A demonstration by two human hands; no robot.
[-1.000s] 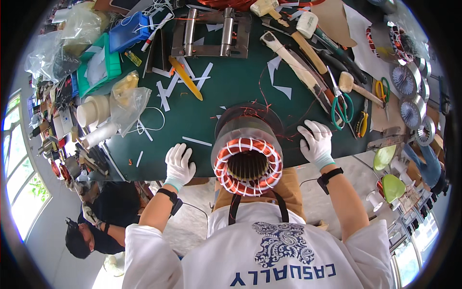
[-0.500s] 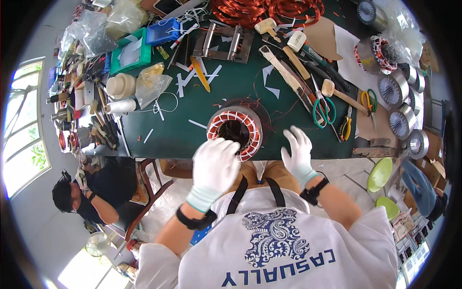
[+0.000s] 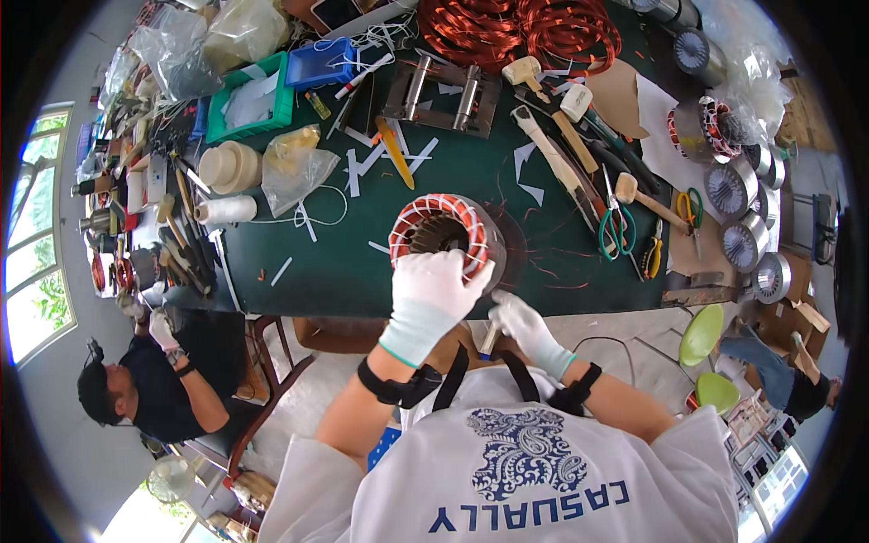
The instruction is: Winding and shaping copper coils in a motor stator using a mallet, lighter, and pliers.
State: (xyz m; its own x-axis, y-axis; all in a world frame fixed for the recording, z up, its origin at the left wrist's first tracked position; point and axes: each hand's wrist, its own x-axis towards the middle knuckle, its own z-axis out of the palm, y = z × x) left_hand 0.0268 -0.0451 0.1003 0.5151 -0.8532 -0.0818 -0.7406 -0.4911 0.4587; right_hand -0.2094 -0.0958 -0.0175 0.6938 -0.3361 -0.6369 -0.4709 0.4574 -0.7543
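A motor stator (image 3: 493, 237), wound with red-orange copper wire and laced in white cord, stands tilted near the table's front edge. Its open bore faces up and to the left. My left hand (image 3: 436, 294), in a white glove, is closed over the near rim, fingers reaching into the bore and thumb along the outside. Just right of the stator's base, my gloved right hand (image 3: 527, 333) is at the table edge. Motion blurs its fingers, so I cannot make out whether they hold anything. A narrow pale piece with a blue end (image 3: 490, 340) shows beside them.
Scissors with green handles (image 3: 616, 228), pliers (image 3: 652, 253) and mallets (image 3: 647, 197) lie on the right. Copper coils (image 3: 471, 32) and a metal fixture (image 3: 441, 95) are at the back. A green bin (image 3: 251, 100) stands far left. Another person (image 3: 167, 380) sits at left.
My left hand has gone from above the stator to gripping its rim, and the stator leans more. My right hand has come down and left, from beside the stator to the table edge.
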